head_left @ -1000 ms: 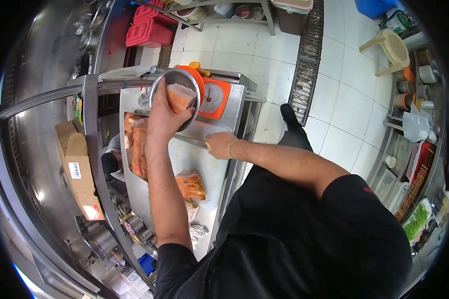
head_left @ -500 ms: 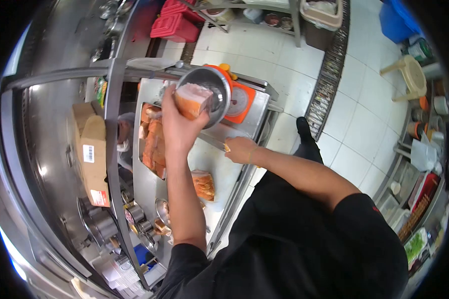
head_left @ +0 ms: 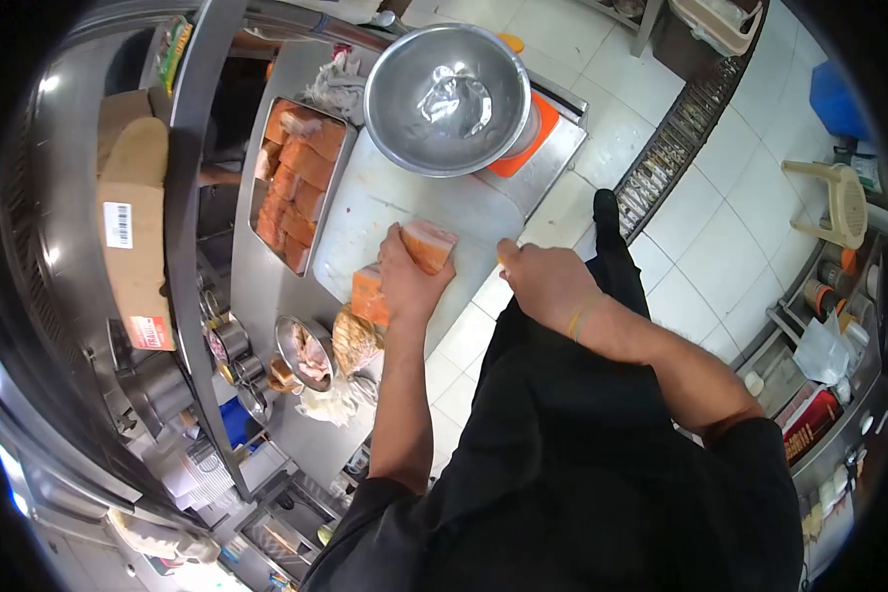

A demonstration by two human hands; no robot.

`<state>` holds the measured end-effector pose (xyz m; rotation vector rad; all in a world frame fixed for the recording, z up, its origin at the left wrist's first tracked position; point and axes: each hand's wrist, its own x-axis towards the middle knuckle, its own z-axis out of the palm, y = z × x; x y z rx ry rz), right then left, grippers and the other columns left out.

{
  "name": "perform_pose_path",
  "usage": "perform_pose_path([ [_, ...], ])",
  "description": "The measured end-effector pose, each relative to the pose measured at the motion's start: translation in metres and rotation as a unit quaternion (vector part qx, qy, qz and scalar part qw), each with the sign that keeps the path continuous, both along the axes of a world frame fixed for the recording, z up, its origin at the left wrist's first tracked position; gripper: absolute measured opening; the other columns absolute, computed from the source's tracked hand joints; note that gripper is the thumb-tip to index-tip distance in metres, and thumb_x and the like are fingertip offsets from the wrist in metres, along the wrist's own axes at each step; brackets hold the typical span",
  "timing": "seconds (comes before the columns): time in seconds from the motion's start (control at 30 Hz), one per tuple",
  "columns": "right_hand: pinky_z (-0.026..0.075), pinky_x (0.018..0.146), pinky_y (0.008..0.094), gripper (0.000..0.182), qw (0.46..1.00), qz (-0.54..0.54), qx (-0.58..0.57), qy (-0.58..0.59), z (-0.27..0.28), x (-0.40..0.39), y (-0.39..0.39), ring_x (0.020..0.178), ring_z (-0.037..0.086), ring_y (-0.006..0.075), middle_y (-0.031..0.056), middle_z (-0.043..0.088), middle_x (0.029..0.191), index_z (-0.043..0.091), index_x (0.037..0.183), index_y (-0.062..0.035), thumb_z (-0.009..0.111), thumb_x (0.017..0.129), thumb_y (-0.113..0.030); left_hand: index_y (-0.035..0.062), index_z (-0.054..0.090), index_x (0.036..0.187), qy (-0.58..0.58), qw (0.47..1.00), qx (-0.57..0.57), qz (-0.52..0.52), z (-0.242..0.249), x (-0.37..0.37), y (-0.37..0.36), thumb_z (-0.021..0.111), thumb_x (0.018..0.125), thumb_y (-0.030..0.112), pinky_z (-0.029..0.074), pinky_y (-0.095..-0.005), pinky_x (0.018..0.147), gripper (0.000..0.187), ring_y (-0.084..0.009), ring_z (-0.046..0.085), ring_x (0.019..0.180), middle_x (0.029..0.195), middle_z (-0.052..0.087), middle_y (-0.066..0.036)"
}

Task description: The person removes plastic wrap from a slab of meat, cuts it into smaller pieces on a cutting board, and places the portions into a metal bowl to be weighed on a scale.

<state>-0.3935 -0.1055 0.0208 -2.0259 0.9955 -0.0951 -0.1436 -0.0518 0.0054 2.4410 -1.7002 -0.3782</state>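
My left hand (head_left: 410, 286) is closed on a chunk of pale meat (head_left: 430, 247) with an orange surface, low over the white cutting board (head_left: 365, 217). Beside its wrist another orange chunk (head_left: 369, 296) lies on the board. My right hand (head_left: 548, 281) is a fist at the board's right edge, round something with a small yellowish end; the rest of it is hidden. A wide steel bowl (head_left: 395, 109) stands beyond the hands, over an orange scale (head_left: 538, 138). Left of the board, a metal tray (head_left: 323, 237) holds several orange chunks.
Near the board's lower left are a browned, rough piece (head_left: 355, 340), a small bowl of pale pieces (head_left: 288, 345) and a white cloth (head_left: 335, 400). A grey cloth (head_left: 337, 89) lies by the tray. A steel shelf post (head_left: 189, 168) rises at the left.
My left hand has brought its chunk from over the bowl down to the board. My right hand remains closed. The view has shifted, showing more of the tray and the bowl's inside.
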Motion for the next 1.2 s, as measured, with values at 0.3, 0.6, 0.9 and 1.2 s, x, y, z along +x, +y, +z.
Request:
perform_pose_path([
  [0.3, 0.056, 0.057, 0.0466, 0.014, 0.998, 0.010, -0.033, 0.050, 0.046, -0.009, 0.026, 0.066, 0.071, 0.0349, 0.0170, 0.067, 0.081, 0.053, 0.106, -0.0016, 0.058, 0.099, -0.013, -0.0064, 0.038, 0.146, -0.008, 0.998, 0.057, 0.038, -0.002, -0.002, -0.001, 0.090, 0.070, 0.033, 0.045, -0.0517, 0.111, 0.101, -0.0454, 0.054, 0.128, 0.133, 0.055, -0.026],
  [0.6, 0.062, 0.061, 0.0403, 0.024, 0.990, 0.037, 0.005, 0.138, 0.065, 0.010, 0.022, 0.072, 0.076, 0.0315, 0.0174, 0.072, 0.085, 0.055, 0.115, 0.0032, 0.060, 0.097, -0.011, -0.0055, 0.038, 0.144, 0.023, 0.998, 0.054, 0.033, 0.001, -0.001, -0.004, 0.094, 0.068, 0.030, 0.046, -0.0519, 0.109, 0.101, -0.0453, 0.054, 0.127, 0.132, 0.055, -0.025],
  [0.9, 0.063, 0.063, 0.0399, 0.022, 0.989, 0.019, -0.006, 0.148, 0.050, 0.037, 0.016, 0.077, 0.077, 0.0311, 0.0173, 0.073, 0.084, 0.058, 0.113, 0.0020, 0.062, 0.095, -0.010, -0.0048, 0.041, 0.140, 0.044, 0.998, 0.039, 0.037, -0.004, 0.001, -0.003, 0.093, 0.068, 0.030, 0.047, -0.0535, 0.107, 0.096, -0.0456, 0.055, 0.124, 0.128, 0.055, -0.024],
  [1.2, 0.064, 0.068, 0.0437, 0.012, 0.993, 0.006, 0.000, 0.117, 0.024, 0.066, 0.003, 0.076, 0.077, 0.0349, 0.0176, 0.075, 0.084, 0.058, 0.106, -0.0010, 0.058, 0.097, -0.008, -0.0039, 0.043, 0.137, 0.025, 0.999, 0.029, 0.034, -0.010, 0.003, -0.002, 0.090, 0.066, 0.027, 0.047, -0.0532, 0.107, 0.091, -0.0462, 0.056, 0.121, 0.123, 0.055, -0.024],
])
